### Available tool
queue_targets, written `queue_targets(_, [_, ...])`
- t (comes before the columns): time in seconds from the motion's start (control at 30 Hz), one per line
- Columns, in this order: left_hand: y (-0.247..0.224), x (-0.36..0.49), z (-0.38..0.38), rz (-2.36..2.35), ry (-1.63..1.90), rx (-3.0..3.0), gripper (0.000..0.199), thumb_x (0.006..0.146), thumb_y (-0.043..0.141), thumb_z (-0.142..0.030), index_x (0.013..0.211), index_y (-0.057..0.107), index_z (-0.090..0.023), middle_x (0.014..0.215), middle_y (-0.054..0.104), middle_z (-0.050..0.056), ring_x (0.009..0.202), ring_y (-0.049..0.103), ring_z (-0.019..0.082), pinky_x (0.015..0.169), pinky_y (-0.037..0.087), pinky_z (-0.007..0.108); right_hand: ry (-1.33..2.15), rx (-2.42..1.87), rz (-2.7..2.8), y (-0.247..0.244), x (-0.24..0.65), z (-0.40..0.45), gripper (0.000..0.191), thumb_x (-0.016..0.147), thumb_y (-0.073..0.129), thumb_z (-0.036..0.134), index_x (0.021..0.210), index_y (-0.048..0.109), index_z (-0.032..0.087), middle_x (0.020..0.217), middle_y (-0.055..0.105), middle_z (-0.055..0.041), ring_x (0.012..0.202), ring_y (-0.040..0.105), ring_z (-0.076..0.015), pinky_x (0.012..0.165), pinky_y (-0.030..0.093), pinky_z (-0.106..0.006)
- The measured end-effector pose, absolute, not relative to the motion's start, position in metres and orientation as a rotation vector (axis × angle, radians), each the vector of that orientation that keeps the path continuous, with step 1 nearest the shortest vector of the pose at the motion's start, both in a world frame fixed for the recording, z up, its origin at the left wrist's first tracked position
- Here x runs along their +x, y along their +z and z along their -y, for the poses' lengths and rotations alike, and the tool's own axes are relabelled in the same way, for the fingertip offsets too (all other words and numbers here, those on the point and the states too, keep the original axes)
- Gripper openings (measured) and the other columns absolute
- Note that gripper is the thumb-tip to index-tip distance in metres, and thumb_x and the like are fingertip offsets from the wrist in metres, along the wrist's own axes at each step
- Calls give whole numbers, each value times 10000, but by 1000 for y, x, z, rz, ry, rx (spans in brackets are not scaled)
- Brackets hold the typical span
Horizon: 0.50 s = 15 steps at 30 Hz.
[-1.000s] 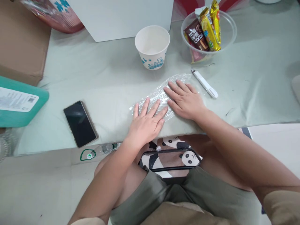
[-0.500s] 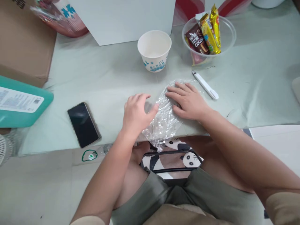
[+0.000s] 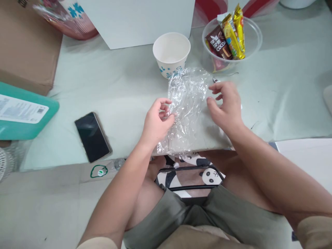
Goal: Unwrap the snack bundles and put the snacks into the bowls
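Note:
A crinkled sheet of clear plastic film (image 3: 188,103) lies spread over the table's front part, its lower end at the table edge. My left hand (image 3: 158,119) has its fingers curled with the thumb against the film's left edge, pinching it. On the other side, my right hand (image 3: 225,105) is raised beside the film's right edge, thumb and fingers apart, with nothing visible in it. Behind the right hand, the white utility knife (image 3: 214,80) is mostly hidden. A white paper cup (image 3: 169,52) with blue print stands just behind the film, which overlaps its base.
A clear plastic bowl (image 3: 254,43) holds several wrapped snacks (image 3: 234,39). A phone (image 3: 92,137) lies at left, near a green container (image 3: 26,114) and a cardboard box (image 3: 26,52). A white board (image 3: 140,20) stands behind the cup. Below the table edge sits a panda-patterned bag (image 3: 190,176).
The film has been spread out flatter and farther toward the cup. My right hand has lifted off it and moved right, over the knife. My left hand has closed on the film's left edge.

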<state>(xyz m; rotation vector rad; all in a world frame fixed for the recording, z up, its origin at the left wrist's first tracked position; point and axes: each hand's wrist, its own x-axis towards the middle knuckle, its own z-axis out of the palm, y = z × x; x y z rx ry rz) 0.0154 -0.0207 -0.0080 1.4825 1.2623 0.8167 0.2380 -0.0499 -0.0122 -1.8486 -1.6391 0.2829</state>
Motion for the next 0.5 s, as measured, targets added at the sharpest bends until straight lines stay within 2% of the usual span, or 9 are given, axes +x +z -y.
queue_targets(0.1, [-6,18,21,-1243,886,1284,361,809,620,-75,1101,547,-274,1168,593,38,891,752,154,687,588,252,546,-1844,1395,-21,237,49,465,946,456,344,1399,481,240,1392,607,-163,1177,671,-254,834,605,-398])
queue_targets(0.23, [-8,20,21,-1208,853,1251,470,826,636,-69,1191,482,-321,1375,550,63,1017,767,184,750,629,265,881,-1734,1195,-35,235,46,587,970,475,423,1521,349,263,1402,620,-161,1081,723,-259,623,589,-345])
queue_targets(0.33, [-8,21,20,-1199,827,1173,635,829,672,-81,1323,406,-378,1446,536,73,1074,766,210,763,637,283,1010,-1681,1145,-39,233,45,675,952,522,407,1572,284,283,1326,673,-136,922,742,-238,606,585,-356])
queue_targets(0.4, [-7,21,18,-1194,839,991,708,833,705,-117,1390,353,-377,1423,588,91,1028,778,210,775,643,306,993,-1677,1159,-38,232,45,732,931,552,375,1594,253,283,1266,701,-121,867,731,-224,632,595,-367])
queue_targets(0.5, [-4,20,14,-1172,800,772,586,854,733,-212,1351,426,-272,1270,711,111,925,784,194,777,649,316,897,-1681,1196,-34,231,45,753,925,568,350,1605,248,292,1214,725,-103,882,721,-228,683,606,-387])
